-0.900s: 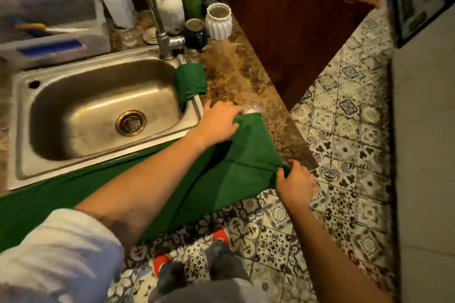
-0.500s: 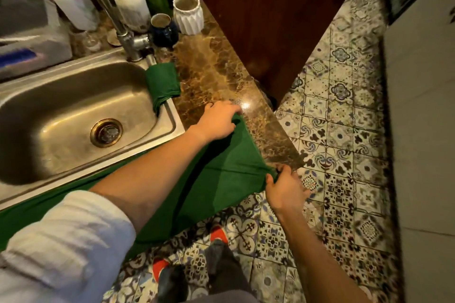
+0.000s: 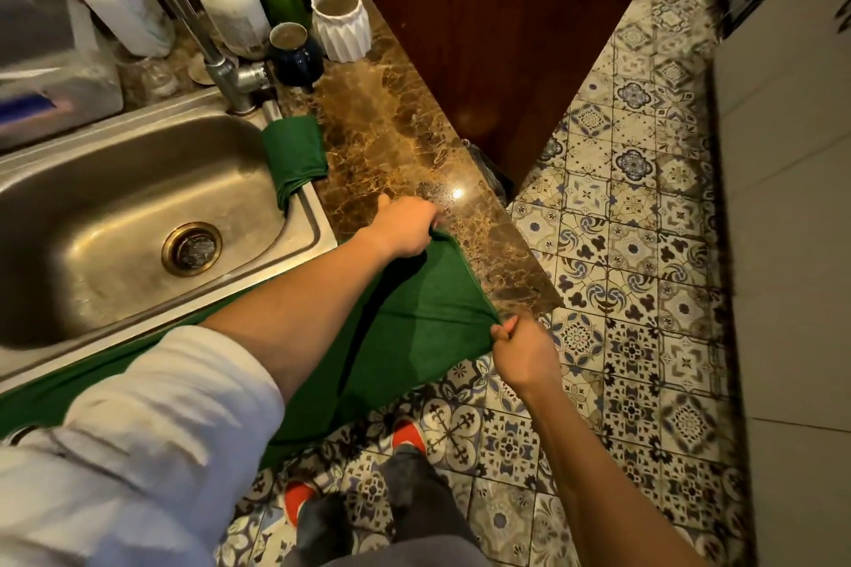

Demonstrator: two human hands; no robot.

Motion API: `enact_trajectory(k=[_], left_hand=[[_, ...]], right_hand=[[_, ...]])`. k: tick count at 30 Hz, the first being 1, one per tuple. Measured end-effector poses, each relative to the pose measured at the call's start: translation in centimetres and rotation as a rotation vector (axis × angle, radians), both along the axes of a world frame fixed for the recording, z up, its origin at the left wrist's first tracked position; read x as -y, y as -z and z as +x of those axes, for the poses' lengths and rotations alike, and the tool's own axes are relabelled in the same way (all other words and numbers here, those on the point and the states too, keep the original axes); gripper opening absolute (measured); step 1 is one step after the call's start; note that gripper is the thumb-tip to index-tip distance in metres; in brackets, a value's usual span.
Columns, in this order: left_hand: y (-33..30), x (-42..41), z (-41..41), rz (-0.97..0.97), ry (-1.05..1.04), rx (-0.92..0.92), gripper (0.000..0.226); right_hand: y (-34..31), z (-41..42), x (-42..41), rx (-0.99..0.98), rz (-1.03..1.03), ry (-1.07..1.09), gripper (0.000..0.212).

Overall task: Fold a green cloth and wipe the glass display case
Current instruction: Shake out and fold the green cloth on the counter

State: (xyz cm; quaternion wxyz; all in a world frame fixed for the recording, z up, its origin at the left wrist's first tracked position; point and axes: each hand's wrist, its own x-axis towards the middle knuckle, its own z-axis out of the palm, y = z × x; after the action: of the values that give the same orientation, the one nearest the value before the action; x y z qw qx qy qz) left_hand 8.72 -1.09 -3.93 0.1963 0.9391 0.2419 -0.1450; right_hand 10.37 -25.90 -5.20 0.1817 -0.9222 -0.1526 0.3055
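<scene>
A large green cloth (image 3: 414,336) lies along the front edge of the brown marble counter (image 3: 405,143) and hangs over it toward the floor. My left hand (image 3: 405,228) pinches the cloth's far corner on the countertop. My right hand (image 3: 522,348) grips the near corner at the counter's front edge, so the cloth's right side is stretched taut between both hands. My left forearm crosses over the cloth and hides part of it. No glass display case is in sight.
A steel sink (image 3: 138,216) with a tap (image 3: 230,74) sits to the left, a second folded green cloth (image 3: 294,154) draped on its rim. Soap bottles (image 3: 230,0), a dark cup (image 3: 294,53) and a white ribbed vase (image 3: 340,21) stand behind. Patterned floor tiles (image 3: 635,244) lie right.
The view has drifted left to right across the sink. Both hands keep their hold on the cloth's corners; my right hand has drawn its corner slightly nearer the counter edge.
</scene>
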Motion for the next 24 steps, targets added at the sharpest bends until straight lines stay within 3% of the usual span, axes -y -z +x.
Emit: enact_trajectory(k=[4, 9, 17, 20, 24], left_hand=[[-1.7, -1.4, -0.6, -0.055, -0.065, 0.095, 0.009], [-5.4, -3.5, -2.2, -0.308, -0.157, 0.154, 0.016], [-8.6, -5.9, -8.3, -0.467, -0.382, 0.348, 0.012], [-10.0, -6.6, -11.3, -0.633, -0.471, 0.398, 0.002], [-11.5, -7.5, -15.0, -0.648, -0.517, 0.450, 0.026]], right_hand=[[-0.5, -0.1, 0.6, 0.017, 0.067, 0.023, 0.019], [-1.3, -0.9, 0.5, 0.009, 0.158, 0.068, 0.016], [-4.6, -5.3, -0.3, 0.242, 0.269, -0.079, 0.013], [-5.8, -7.6, -0.7, 0.270, 0.321, -0.084, 0.012], [-7.4, -10.9, -1.3, 0.257, 0.346, -0.065, 0.018]])
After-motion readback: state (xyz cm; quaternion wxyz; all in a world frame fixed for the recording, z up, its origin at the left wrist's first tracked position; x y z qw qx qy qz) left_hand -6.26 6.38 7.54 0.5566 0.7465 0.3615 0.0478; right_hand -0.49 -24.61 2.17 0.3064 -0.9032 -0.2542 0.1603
